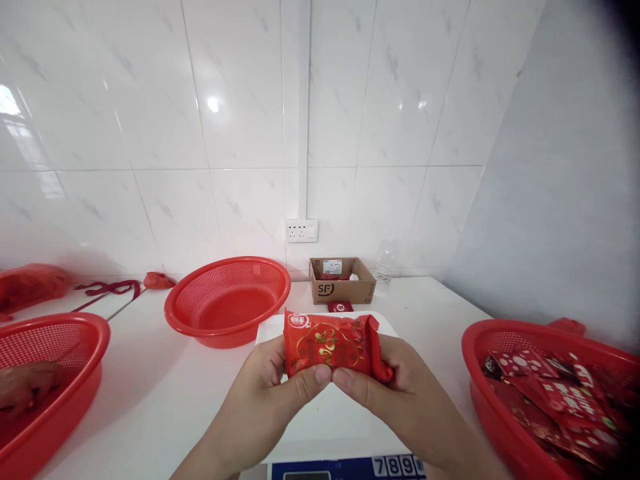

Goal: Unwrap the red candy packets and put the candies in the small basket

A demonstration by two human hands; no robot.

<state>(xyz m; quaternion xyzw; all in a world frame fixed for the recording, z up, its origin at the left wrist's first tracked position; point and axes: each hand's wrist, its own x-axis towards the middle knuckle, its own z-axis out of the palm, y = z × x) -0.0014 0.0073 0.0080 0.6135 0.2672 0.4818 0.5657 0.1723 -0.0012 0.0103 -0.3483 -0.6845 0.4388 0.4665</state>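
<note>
I hold a red snack packet with gold print in both hands, above a white scale platform. My left hand pinches its lower left edge with thumb and fingers closed. Closed on the packet's right end is my right hand, thumb beside the left thumb. The scale's blue front panel with number keys shows at the bottom edge.
A red basket stands behind the scale. At the right, another red basket holds several red packets. A third red basket at the left has another person's hand in it. A cardboard box and a water bottle stand by the wall.
</note>
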